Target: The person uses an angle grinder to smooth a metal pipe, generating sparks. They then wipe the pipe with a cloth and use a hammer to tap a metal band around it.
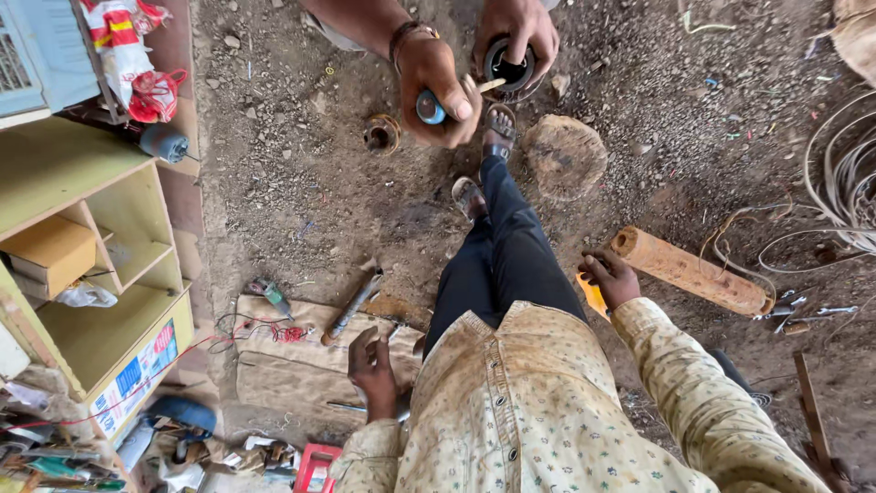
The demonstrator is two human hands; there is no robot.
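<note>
The rusty orange pipe (689, 271) lies on the dirt ground (301, 183), just beside the right hand (610, 278), on the outer side of its fingers. Its long axis runs from the fingers away to the person's right and a little back towards the body, and its open end points at the knuckles. The right hand is much nearer to it than the left one. The right fingers are curled over a small yellow flat piece (591, 296) that shows under them. I cannot tell if they pinch it or only rest on it. The left hand (374, 370) rests on a cardboard sheet (283, 365), its fingers close together and holding nothing. Ahead of these fingers lies a grey metal tool (354, 306), pointing obliquely away. Far in front, beyond the sandals, another person's hands hold a blue-handled tool (429, 108) and a black round part (511, 64).
</note>
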